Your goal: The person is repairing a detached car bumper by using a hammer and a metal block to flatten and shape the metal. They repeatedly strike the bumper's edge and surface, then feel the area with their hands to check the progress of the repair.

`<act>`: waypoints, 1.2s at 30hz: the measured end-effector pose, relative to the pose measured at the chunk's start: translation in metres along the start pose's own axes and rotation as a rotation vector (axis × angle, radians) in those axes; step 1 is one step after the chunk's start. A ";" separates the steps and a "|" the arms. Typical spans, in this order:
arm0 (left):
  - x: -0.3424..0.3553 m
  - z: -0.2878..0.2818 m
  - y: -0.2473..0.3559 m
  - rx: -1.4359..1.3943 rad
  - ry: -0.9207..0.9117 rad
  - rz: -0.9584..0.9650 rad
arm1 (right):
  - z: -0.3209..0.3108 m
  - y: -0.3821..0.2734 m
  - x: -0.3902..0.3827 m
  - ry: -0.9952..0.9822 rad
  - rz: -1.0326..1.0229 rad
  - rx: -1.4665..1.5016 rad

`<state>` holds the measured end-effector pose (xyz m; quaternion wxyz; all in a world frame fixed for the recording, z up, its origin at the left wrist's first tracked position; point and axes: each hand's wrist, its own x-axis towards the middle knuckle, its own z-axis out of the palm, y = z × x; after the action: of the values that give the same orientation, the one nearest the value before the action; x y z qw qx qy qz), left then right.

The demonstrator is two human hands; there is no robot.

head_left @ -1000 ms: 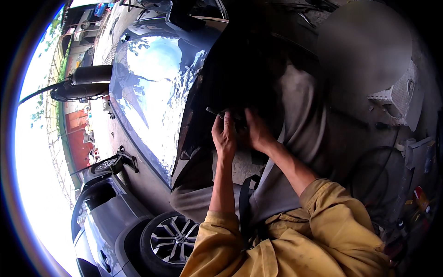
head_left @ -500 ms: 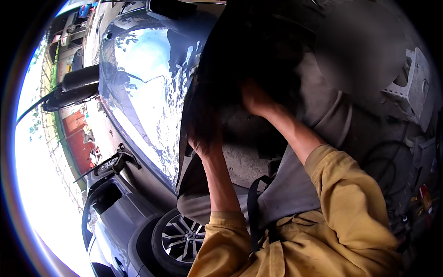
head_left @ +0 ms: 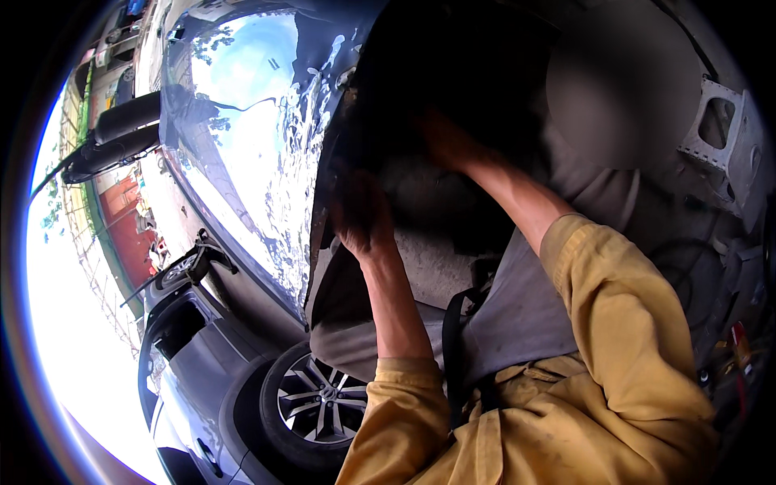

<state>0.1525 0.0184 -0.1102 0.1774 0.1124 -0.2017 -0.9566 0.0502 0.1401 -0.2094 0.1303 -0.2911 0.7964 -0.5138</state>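
A glossy, mirror-like car body panel [head_left: 234, 170] reflects sky and trees at my left, with ripples along its inner edge. My left hand [head_left: 361, 217] is at that edge, its fingers bent into the dark beside the panel. Further up and to the right, my right hand [head_left: 443, 141] reaches into the deep shadow behind the panel, and its fingers are lost in the black. What either hand touches or holds there is too dark to make out.
A grey car [head_left: 206, 388] with a spoked wheel [head_left: 327, 394] stands at the lower left. A pale grey plastic stool or crate [head_left: 718, 145] is at the upper right. Near it lies a blurred round patch. My grey-trousered legs [head_left: 517, 307] frame the concrete floor [head_left: 432, 271].
The view has shifted a little, so the panel sits further left and up. My right hand is deeper in shadow; my left hand stays at the panel's edge.
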 end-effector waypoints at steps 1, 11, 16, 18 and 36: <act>0.001 0.001 -0.002 -0.015 -0.007 -0.007 | 0.001 0.000 0.000 0.017 0.004 0.024; 0.000 -0.004 0.001 0.013 0.022 0.057 | -0.009 -0.025 -0.007 -0.014 0.049 -0.038; 0.002 0.000 -0.002 -0.061 0.009 -0.009 | -0.017 -0.023 -0.008 0.016 0.079 0.099; 0.002 0.002 -0.003 -0.085 -0.006 -0.022 | -0.012 -0.025 -0.013 0.090 0.092 0.105; -0.052 -0.025 0.041 0.029 0.141 0.026 | 0.001 -0.034 -0.046 -0.009 -0.061 0.024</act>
<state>0.2196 -0.0055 -0.1076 0.2022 0.1792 -0.2041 -0.9409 0.0982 0.1563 -0.1838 0.1216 -0.3157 0.7805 -0.5257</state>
